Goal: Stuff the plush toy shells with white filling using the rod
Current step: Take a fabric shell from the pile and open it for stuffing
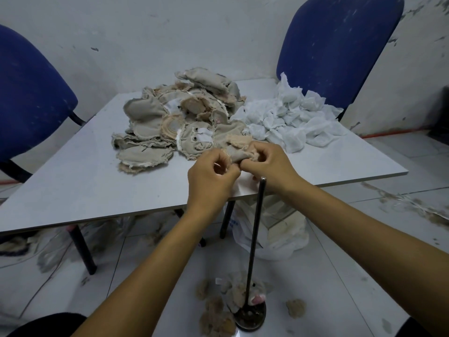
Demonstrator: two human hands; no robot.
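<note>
Two tufts of brown fluff and a stuffed plush toy (245, 291) lie on the floor by the rod (255, 239), which stands upright on its round base. Higher up I've got my left hand (211, 176) and right hand (269, 164) with fingers pinching one plush shell (237, 155) over the worktop (85, 181) edge. Behind it sits the pile of empty shells (175, 117), with white filling bags (289, 115) to the right. A plastic bag (274, 234) under the worktop has blue print I can't read.

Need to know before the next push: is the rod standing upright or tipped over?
Upright: the rod rises from its round base on the floor, its top beside the right hand.
</note>
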